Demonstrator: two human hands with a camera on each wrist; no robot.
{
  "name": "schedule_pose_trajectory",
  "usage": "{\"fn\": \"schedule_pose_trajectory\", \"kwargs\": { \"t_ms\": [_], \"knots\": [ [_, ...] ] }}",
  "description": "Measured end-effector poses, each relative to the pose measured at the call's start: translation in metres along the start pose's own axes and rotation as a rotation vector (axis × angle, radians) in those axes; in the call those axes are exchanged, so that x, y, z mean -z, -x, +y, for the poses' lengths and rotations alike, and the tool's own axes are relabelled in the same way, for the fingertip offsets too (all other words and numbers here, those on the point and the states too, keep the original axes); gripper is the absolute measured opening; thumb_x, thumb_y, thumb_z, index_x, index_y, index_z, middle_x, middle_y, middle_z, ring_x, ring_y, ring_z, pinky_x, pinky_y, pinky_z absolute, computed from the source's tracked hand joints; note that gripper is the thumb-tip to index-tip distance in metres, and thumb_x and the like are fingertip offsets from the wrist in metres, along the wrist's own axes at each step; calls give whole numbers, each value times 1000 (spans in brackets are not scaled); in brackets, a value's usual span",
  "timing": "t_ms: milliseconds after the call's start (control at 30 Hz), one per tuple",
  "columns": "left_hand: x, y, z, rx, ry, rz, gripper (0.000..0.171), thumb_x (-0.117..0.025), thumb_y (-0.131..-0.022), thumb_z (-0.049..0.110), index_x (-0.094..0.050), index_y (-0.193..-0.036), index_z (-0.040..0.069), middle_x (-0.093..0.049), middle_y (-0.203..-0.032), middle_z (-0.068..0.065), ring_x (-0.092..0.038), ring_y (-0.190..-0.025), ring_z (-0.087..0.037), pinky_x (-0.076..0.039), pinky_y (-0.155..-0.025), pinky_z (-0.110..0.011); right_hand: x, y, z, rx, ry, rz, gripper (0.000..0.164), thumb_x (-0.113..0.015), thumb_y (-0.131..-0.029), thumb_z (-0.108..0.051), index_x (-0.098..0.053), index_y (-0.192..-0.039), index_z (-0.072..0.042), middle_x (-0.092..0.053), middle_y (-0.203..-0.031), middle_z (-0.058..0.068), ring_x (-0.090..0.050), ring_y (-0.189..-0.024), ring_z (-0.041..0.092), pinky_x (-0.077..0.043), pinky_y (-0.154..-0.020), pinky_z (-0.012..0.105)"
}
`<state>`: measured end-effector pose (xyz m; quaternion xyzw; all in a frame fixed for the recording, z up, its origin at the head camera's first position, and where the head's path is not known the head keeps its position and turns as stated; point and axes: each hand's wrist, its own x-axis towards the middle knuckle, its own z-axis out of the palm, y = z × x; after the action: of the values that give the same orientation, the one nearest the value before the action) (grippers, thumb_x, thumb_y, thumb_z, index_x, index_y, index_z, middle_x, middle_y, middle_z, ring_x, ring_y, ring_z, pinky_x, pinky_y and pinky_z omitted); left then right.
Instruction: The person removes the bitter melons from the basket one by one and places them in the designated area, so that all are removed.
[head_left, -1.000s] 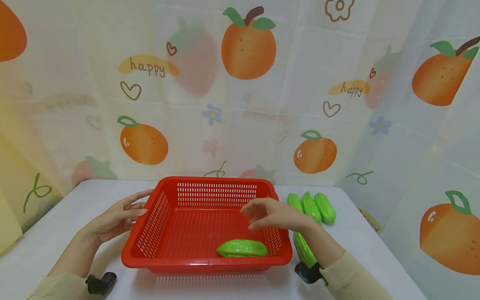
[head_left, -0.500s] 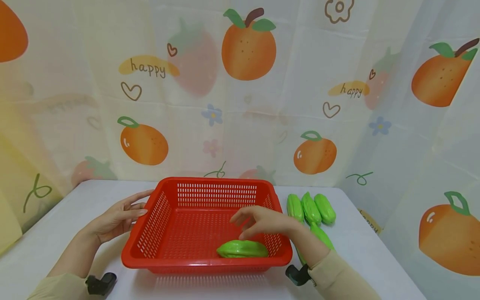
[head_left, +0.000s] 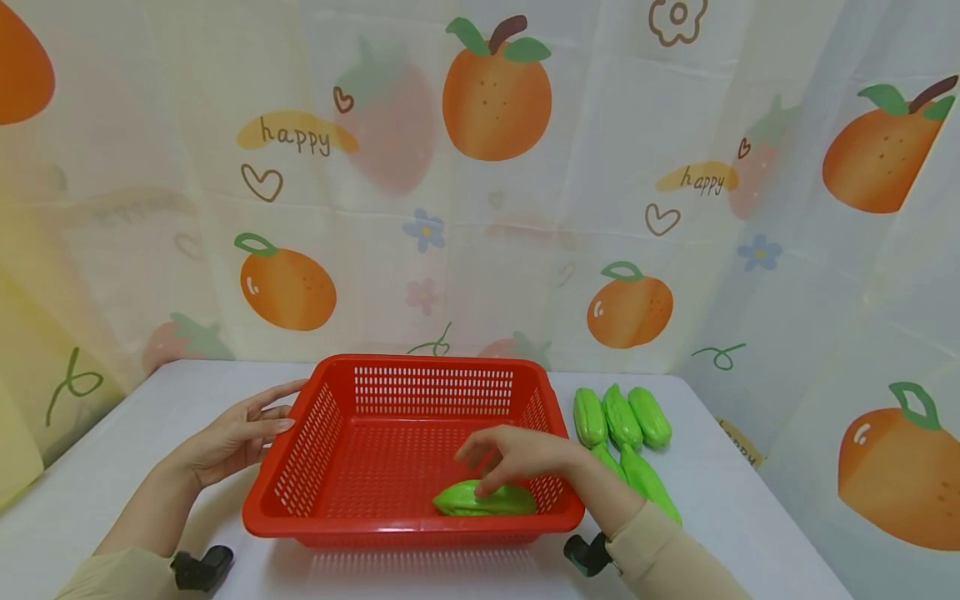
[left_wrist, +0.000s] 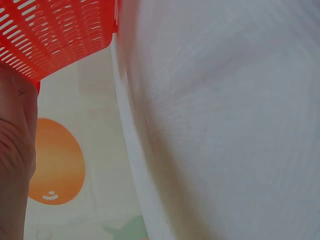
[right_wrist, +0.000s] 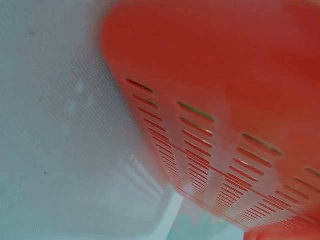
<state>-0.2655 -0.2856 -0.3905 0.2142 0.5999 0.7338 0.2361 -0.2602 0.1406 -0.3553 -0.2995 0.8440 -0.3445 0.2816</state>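
Note:
A red plastic basket (head_left: 412, 525) with slotted walls stands on the table. At its left rim my left hand (head_left: 234, 433) holds on, the thumb near the outer edge and some fingers hidden behind the rim. One glossy green bitter melon (head_left: 506, 502) lies inside, near the basket's front right corner. Over it reaches my right hand (head_left: 521, 457), palm down, with the thumb in front of the bitter melon and the fingers loosely bent above. Whether the thumb presses on it is hard to tell. The right wrist view shows mainly the basket's outer wall (right_wrist: 210, 60).
Several more green bitter melons (head_left: 624, 418) lie on the white-covered table (head_left: 738, 500) right of the basket, partly behind my right forearm. A fruit-print curtain (head_left: 480, 217) hangs behind and along the sides. Black wrist cameras (head_left: 588, 554) sit at both cuffs.
My right hand has moved down and slightly left, from above the basket to the bitter melon inside it. The left hand and the basket have stayed in place.

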Motion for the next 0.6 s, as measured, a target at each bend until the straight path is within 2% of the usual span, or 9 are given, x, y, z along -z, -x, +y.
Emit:
{"fn": "schedule_pose_trajectory", "kwargs": {
  "t_ms": [133, 300, 600],
  "knots": [
    [0, 0, 0, -4, 9, -4, 50, -36, -105, 3, -38, -145, 33, -69, -121, 7, -71, -105, -11, -59, -90, -32, -1, -1, 0, -3, 42, -34, 44, -75, -84, -12, -63, -125, -9, -68, -125, 8, -64, -111, 20, -54, -93, 26],
    [0, 0, -1, -7, 10, -4, 51, -37, -104, 2, -37, -146, 31, -70, -122, 7, -72, -104, -11, -60, -90, -32, -2, -1, -1, -18, 44, -57, 43, -76, -83, -11, -64, -125, -10, -69, -120, 0, -63, -108, 14, -52, -94, 26],
    [0, 0, -1, -13, 22, -17, 51, -35, -105, 2, -37, -147, 31, -70, -122, 6, -72, -104, -11, -60, -90, -31, -3, 1, -1, -39, 98, -84, 42, -75, -82, -10, -66, -121, -19, -69, -111, -6, -58, -102, 9, -50, -86, 23]
  ]
}}
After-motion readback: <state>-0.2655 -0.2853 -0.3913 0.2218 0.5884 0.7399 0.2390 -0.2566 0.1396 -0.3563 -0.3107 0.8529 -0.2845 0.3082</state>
